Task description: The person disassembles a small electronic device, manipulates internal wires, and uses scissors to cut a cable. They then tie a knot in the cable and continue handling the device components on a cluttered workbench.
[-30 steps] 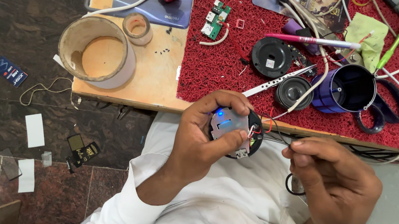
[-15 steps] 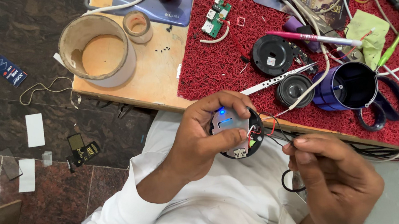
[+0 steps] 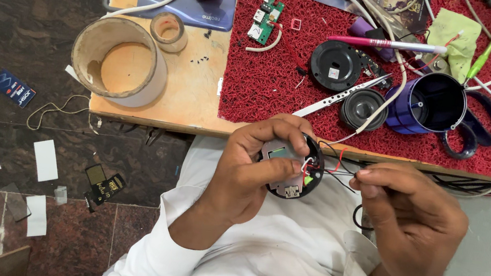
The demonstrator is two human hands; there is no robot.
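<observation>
The left hand (image 3: 254, 171) grips the round part (image 3: 292, 169) in the middle of the frame, below the worktop (image 3: 188, 92) edge. The right hand (image 3: 405, 222) pinches its thin wires (image 3: 336, 169). It seems best to pull softly and hold the part still so the wires don't snap.

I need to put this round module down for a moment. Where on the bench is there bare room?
The bare wood between the large tape ring and the red mat is free. The mat's near-left corner is also open. Around the blue cup and black speaker, cables crowd everything.
</observation>
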